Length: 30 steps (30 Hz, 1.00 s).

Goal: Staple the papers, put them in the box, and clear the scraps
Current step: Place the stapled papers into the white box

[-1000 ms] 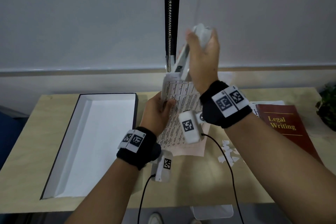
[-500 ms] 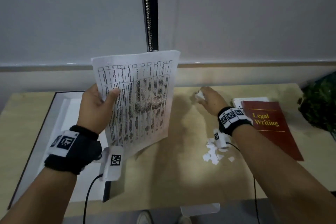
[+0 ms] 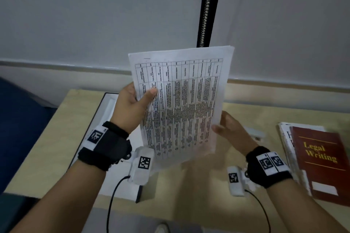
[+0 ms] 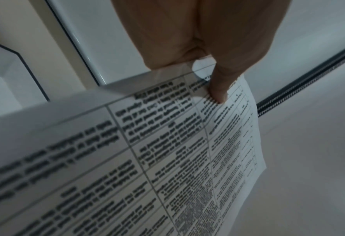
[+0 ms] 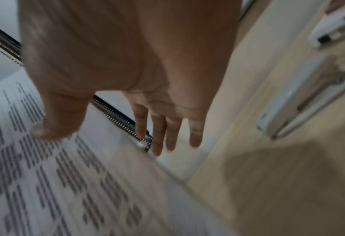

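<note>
The stack of printed papers (image 3: 181,104) stands upright in the air above the table. My left hand (image 3: 144,94) pinches its left edge, thumb on the front and fingers behind; the left wrist view shows the thumb (image 4: 218,94) pressed on the papers (image 4: 167,159). My right hand (image 3: 225,125) is at the lower right edge with straight fingers (image 5: 159,135) behind the papers (image 5: 56,175) and the thumb just in front. The white stapler (image 3: 253,134) lies on the table behind it, also in the right wrist view (image 5: 300,99). The open box (image 3: 106,111) sits at the left.
A dark red book titled "Legal Writing" (image 3: 318,161) lies on a white book at the right of the wooden table (image 3: 189,185). A wall with a black strip and bead chain (image 3: 206,5) rises behind. Cables hang from both wrist cameras.
My right hand set the stapler down on the table and came back to the papers' right edge. My left hand turned the papers to face me and raised them.
</note>
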{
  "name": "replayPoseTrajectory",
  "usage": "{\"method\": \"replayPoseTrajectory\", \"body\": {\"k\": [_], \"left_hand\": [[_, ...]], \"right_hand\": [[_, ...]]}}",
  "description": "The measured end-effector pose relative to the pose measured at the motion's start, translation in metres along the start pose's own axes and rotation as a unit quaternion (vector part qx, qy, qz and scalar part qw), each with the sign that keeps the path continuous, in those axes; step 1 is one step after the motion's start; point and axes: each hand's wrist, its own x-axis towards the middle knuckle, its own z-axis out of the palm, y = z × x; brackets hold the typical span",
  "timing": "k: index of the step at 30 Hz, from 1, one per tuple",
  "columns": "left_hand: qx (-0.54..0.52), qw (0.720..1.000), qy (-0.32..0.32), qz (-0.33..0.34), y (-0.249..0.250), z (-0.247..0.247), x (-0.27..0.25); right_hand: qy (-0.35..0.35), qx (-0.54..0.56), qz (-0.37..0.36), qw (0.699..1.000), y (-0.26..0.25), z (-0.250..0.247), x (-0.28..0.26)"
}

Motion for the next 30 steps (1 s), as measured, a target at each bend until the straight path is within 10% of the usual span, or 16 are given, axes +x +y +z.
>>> {"method": "replayPoseTrajectory", "body": {"k": [11,20,30], "left_hand": [[0.122,0.986,-0.049,-0.102,-0.047,-0.102,-0.021],[0.339,0.917,-0.023,-0.208,-0.140,-0.160,-0.067],[0.497,0.830,-0.140,-0.211,-0.200,-0.151,-0.067]], "right_hand": [[0.113,0.083,0.052,0.989,-0.032,0.152,-0.021],[0.083,-0.045,0.217,0.972,-0.037,0.277,-0.003],[0.079,-0.168,0.279,0.942,-0.001,0.326,0.014]]}}
